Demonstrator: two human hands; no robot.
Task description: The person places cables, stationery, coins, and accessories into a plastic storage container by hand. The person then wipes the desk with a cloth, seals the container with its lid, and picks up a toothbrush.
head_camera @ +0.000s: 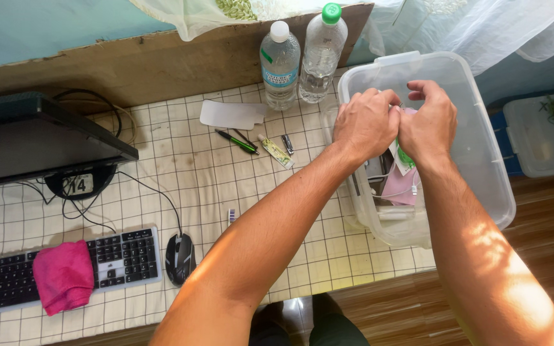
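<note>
I am holding both hands together over the clear plastic bin point(482, 160) at the table's right edge, left hand point(367, 123) and right hand point(428, 122) pinching a small pink and green item point(406, 154) between closed fingers. The item is hanging directly beneath my knuckles, its long axis pointing down into the bin, both hands equally near.

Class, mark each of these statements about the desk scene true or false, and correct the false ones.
1. Both hands are over the clear plastic bin. True: the left hand and right hand meet above it.
2. A pink cloth lies on the keyboard. True.
3. Both bottles have green caps. False: one bottle has a white cap, the other bottle a green one.
4. The mouse sits left of the keyboard. False: it is on its right.
5. The green pen is inside the bin. False: it lies on the checked tablecloth.
</note>
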